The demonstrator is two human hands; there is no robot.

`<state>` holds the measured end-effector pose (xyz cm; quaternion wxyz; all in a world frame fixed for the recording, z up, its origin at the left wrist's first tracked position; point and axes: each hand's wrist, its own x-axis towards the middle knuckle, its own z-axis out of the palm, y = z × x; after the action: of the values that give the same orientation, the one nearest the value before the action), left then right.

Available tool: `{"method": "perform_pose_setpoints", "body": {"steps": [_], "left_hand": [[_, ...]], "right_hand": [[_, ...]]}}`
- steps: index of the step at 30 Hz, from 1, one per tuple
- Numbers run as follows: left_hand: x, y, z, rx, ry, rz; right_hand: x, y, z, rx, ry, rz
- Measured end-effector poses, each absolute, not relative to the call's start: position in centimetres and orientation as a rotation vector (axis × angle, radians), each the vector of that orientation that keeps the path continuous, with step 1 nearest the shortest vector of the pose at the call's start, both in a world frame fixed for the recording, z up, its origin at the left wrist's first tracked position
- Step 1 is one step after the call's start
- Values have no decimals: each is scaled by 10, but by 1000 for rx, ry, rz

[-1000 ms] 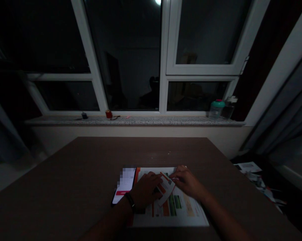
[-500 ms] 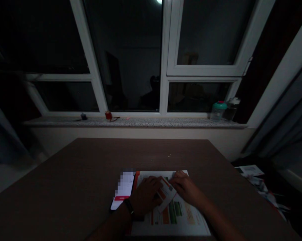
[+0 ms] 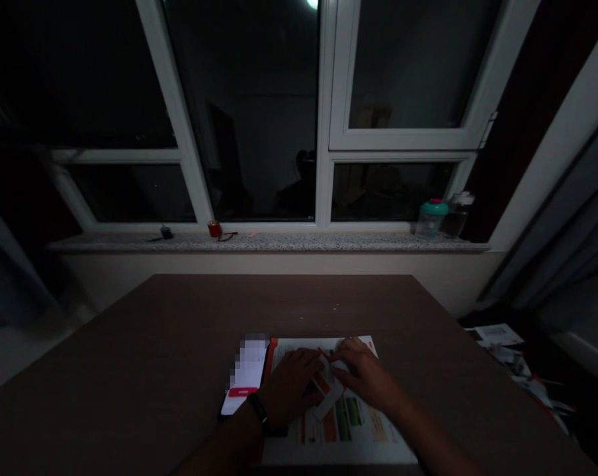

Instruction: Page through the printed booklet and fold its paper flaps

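Observation:
A small printed piece of paper (image 3: 331,401), white with an orange-red band, lies on a larger printed booklet (image 3: 378,449) with an orange spine. My left hand (image 3: 293,383), a dark band on its wrist, presses over the paper's left side, with the thumb along its lower part. From the right, my right hand (image 3: 359,367) bends the paper's upper right part over, its fingers and thumb closed on that edge. The fingers partly cover the paper. Just left of the booklet lies a lit phone (image 3: 247,377), its screen partly blurred out.
The brown table (image 3: 180,330) reaches toward a stone windowsill (image 3: 289,243). On the sill stand a teal-lidded bottle (image 3: 432,218), a clear bottle (image 3: 458,215) and a small red object (image 3: 214,229). Loose papers (image 3: 500,334) lie off the table's right side.
My right hand has moved slightly left over the small paper, and its upper right part is now folded inward. My left hand stays nearly in place.

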<state>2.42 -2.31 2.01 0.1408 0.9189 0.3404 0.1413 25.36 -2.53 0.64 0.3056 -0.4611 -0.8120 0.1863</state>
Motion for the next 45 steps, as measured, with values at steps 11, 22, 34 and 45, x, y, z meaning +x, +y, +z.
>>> {"method": "perform_pose_setpoints", "body": {"steps": [11,22,34,45], "left_hand": [[20,-20,20,2589,931,424],[18,-19,24,2594,947,295],[20,-22,29,2578,953,285],[23,-29,23,2592,1011,322]], "right_hand": [[246,-31,9,-1269,-2319,315],[243,-33,9,-1263,-2373,263],[239,-35,12,-1241,-2403,230],[238,-33,9,-1213,-2429,224]]}}
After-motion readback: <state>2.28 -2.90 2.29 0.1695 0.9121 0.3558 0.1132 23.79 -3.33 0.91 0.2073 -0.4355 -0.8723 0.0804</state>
